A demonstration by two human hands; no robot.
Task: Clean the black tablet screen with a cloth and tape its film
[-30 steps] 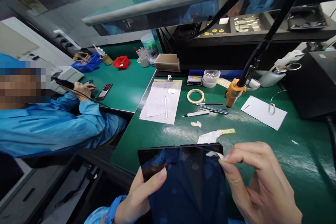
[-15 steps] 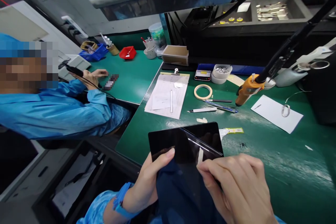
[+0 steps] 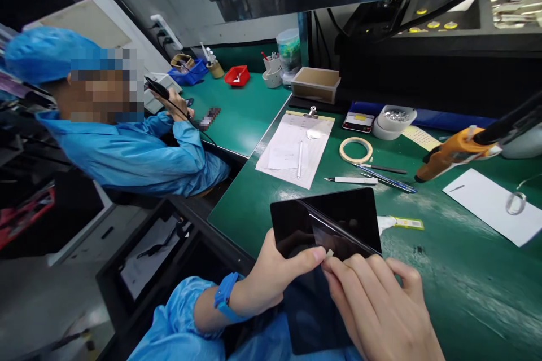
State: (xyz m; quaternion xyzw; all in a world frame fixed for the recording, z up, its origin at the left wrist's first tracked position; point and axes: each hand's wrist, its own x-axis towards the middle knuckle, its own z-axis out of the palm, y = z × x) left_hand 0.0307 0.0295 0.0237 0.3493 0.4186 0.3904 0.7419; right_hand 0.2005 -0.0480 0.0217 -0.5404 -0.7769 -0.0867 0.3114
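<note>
I hold a black tablet (image 3: pixel 339 214) over the near edge of the green bench (image 3: pixel 457 271). My left hand (image 3: pixel 275 273) grips its left edge with the thumb lying across the glass. My right hand (image 3: pixel 376 307) pinches a small white pull tab (image 3: pixel 328 252) on a clear protective film (image 3: pixel 334 231), which is partly lifted off the screen in a diagonal fold. The tablet's lower half is hidden behind both hands.
On the bench lie a clipboard with papers and a pen (image 3: pixel 296 149), a tape roll (image 3: pixel 355 150), pens (image 3: pixel 381 176), an orange electric screwdriver (image 3: pixel 453 153), a white sheet (image 3: pixel 495 206) and a bowl of screws (image 3: pixel 392 121). A person in blue (image 3: pixel 127 146) works at the left bench.
My right hand has drawn the tab from the tablet's upper right corner toward my left thumb, peeling the film diagonally across the screen. The view has swung left.
</note>
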